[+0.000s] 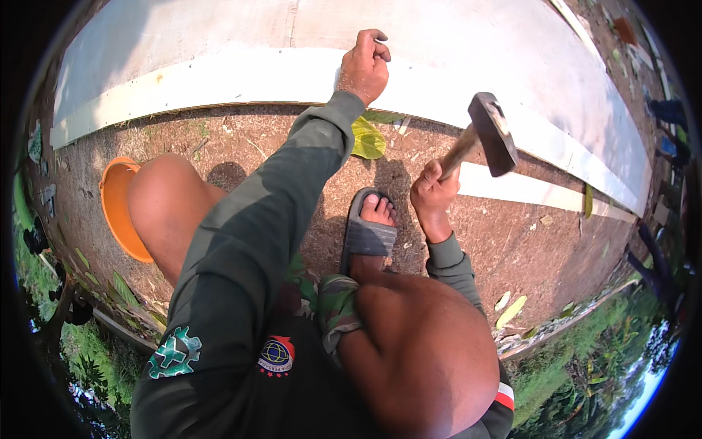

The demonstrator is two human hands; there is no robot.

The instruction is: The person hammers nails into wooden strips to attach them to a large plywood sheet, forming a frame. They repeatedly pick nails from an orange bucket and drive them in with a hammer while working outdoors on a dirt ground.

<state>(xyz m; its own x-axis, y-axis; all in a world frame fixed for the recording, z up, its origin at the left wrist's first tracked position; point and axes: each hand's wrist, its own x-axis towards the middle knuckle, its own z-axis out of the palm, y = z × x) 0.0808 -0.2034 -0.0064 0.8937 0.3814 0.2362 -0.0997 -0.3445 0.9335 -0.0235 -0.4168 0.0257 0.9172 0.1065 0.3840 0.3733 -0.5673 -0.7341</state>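
Note:
My right hand [434,193] is wrapped round the wooden handle of a hammer [491,139]. Its dark steel head is raised above the near edge of a large pale panel [468,44]. My left hand [363,69] rests on the panel's near border, with its fingers curled together. Whatever those fingers pinch, if anything, is too small or hidden to make out. Along the near edge of the panel runs a light wooden strip [212,80] with small dark spots on it.
An orange bucket [121,208] stands on the ground beside my left knee. A loose pale plank [541,192] lies to the right, near the panel. A yellow-green leaf [368,139] lies by the panel's edge. My sandalled foot [371,230] is on the bare soil.

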